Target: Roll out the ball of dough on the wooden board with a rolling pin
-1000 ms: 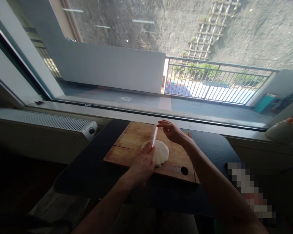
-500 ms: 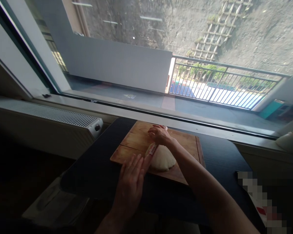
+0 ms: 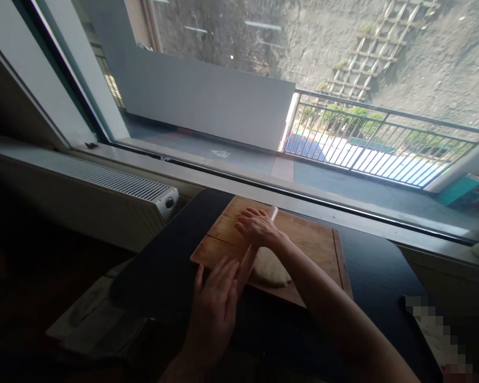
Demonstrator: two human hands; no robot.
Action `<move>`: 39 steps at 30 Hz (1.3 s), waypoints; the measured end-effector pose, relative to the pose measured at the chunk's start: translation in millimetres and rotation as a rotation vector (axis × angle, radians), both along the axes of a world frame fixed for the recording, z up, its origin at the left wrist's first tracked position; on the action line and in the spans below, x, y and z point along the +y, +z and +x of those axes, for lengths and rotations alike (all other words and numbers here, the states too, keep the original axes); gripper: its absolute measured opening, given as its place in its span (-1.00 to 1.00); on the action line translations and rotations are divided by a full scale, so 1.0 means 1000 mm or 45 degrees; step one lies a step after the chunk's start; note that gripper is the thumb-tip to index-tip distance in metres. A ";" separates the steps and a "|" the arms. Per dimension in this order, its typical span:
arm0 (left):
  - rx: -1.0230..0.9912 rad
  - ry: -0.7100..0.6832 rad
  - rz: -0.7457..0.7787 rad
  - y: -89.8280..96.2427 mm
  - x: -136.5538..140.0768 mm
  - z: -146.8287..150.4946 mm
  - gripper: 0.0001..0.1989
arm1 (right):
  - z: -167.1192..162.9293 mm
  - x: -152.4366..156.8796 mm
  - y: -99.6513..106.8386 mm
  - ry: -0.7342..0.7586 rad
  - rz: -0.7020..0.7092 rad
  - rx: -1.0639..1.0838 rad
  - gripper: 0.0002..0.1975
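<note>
A rolling pin (image 3: 246,267) lies slantwise on a wooden board (image 3: 303,234), along the left edge of a flattened round of pale dough (image 3: 272,267). My right hand (image 3: 257,226) rests palm down over the pin's far part, fingers stretched out to the left. My left hand (image 3: 216,292) lies at the pin's near end, close to the board's front edge, with its fingers extended and thumb side apart. Neither hand wraps its fingers round the pin. My right forearm covers part of the dough's right side.
The board sits on a dark table (image 3: 163,255) with rounded corners. Behind it runs a window sill (image 3: 231,183) below a large window. A white radiator (image 3: 143,194) stands at the left. Partly pixelated, an object (image 3: 431,324) lies at the table's right.
The pin has turned about its axis; its printed label no longer shows. My right hand's fingers reach further left past it. The whole view has shifted slightly.
</note>
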State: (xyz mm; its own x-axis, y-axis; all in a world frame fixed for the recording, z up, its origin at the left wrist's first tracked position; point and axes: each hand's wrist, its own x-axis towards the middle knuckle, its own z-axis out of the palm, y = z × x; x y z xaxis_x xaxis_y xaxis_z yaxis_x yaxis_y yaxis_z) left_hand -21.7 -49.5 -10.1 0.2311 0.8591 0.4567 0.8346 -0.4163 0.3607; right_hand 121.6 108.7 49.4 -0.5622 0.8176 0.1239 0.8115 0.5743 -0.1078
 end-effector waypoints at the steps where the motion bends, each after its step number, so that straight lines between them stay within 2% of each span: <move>1: 0.030 -0.014 0.000 0.001 -0.001 0.000 -0.56 | 0.000 -0.003 0.000 -0.004 0.007 0.001 -0.61; 4: 0.146 -0.094 0.012 0.001 -0.013 0.003 -0.49 | 0.021 -0.034 -0.006 -0.037 0.032 -0.010 -0.60; 8: 0.241 -0.177 0.020 0.000 -0.020 0.002 -0.42 | 0.052 -0.070 -0.018 -0.281 0.062 -0.073 -0.50; 11: 0.190 -0.105 0.016 -0.001 -0.008 -0.007 -0.49 | 0.036 -0.058 -0.016 -0.369 0.008 -0.094 -0.48; 14: 0.104 0.027 0.053 0.000 0.009 -0.014 -0.58 | 0.006 -0.027 -0.007 -0.350 -0.079 -0.079 -0.51; 16: 0.080 0.069 0.064 0.001 0.013 -0.016 -0.61 | -0.003 -0.017 -0.002 -0.342 -0.109 -0.079 -0.52; 18: 0.076 0.060 0.067 0.001 0.010 -0.016 -0.61 | 0.002 -0.027 -0.002 -0.330 -0.098 -0.086 -0.52; 20: 0.086 0.013 0.067 0.001 0.005 -0.015 -0.58 | 0.018 -0.051 -0.007 -0.353 -0.055 -0.093 -0.50; 23: 0.095 -0.027 0.063 0.002 0.004 -0.014 -0.56 | 0.039 -0.081 -0.015 -0.477 0.000 -0.100 -0.42; 25: 0.073 0.021 0.064 0.005 0.015 -0.014 -0.59 | 0.039 -0.079 -0.014 -0.532 -0.032 -0.096 -0.42; 29: 0.006 0.174 0.102 0.012 0.049 -0.012 -0.68 | 0.019 -0.036 0.000 -0.565 -0.154 -0.047 -0.48; 31: -0.010 0.196 0.106 0.013 0.058 -0.010 -0.69 | 0.015 -0.027 0.004 -0.570 -0.170 -0.036 -0.50; 33: -0.005 0.169 0.102 0.012 0.059 -0.008 -0.69 | 0.018 -0.040 0.000 -0.558 -0.143 -0.035 -0.50; 37: 0.034 0.105 0.099 0.009 0.053 -0.004 -0.64 | 0.035 -0.087 -0.018 -0.542 0.021 0.005 -0.44; 39: 0.037 0.128 0.102 0.012 0.062 0.001 -0.66 | 0.039 -0.088 -0.019 -0.555 0.054 0.015 -0.43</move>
State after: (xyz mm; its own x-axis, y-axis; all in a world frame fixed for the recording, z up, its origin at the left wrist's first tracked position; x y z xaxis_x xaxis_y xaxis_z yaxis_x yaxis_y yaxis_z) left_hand -20.5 12.0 1.7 0.1599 0.8395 0.5193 0.8833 -0.3566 0.3045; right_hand 160.5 20.8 30.3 -0.1640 0.9722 0.1672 0.9778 0.1826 -0.1023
